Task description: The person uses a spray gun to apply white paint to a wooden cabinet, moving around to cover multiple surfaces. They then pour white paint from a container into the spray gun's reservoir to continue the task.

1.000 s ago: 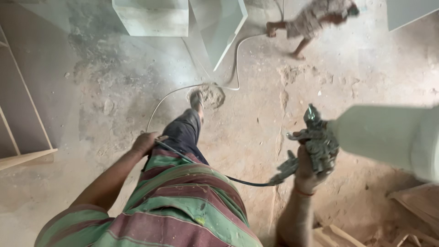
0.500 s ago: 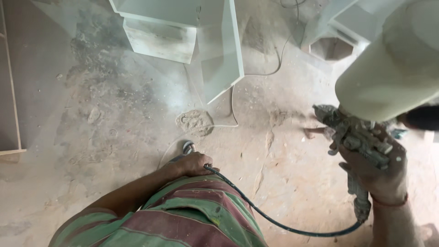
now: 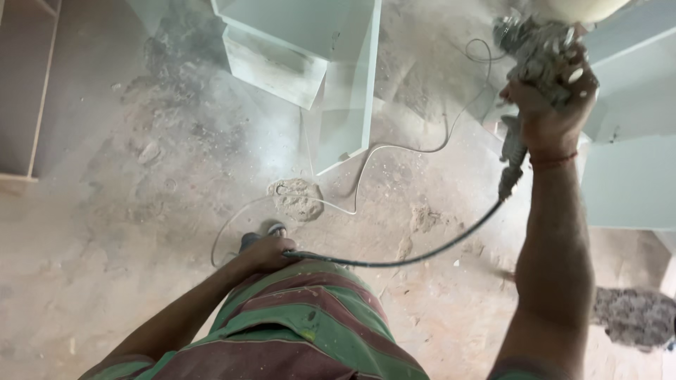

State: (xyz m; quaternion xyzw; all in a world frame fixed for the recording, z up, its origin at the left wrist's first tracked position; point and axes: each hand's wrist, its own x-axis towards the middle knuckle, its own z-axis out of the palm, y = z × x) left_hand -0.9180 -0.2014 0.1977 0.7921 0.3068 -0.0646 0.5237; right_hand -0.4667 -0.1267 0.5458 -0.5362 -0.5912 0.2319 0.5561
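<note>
Right hand (image 3: 553, 105) is up high at the top right, fist wrapped tight round the grip of a paint-crusted spray gun (image 3: 539, 53), pale cup above it cut off by the frame edge. A dark hose (image 3: 422, 255) drops from the gun's base and sweeps across to the left hand (image 3: 264, 253), which is closed around it low by the striped shirt (image 3: 303, 331). Beyond them, a thin white cable (image 3: 366, 172) loops over the dusty floor (image 3: 105, 232), towards pale green cabinet pieces (image 3: 303, 49) standing there
</note>
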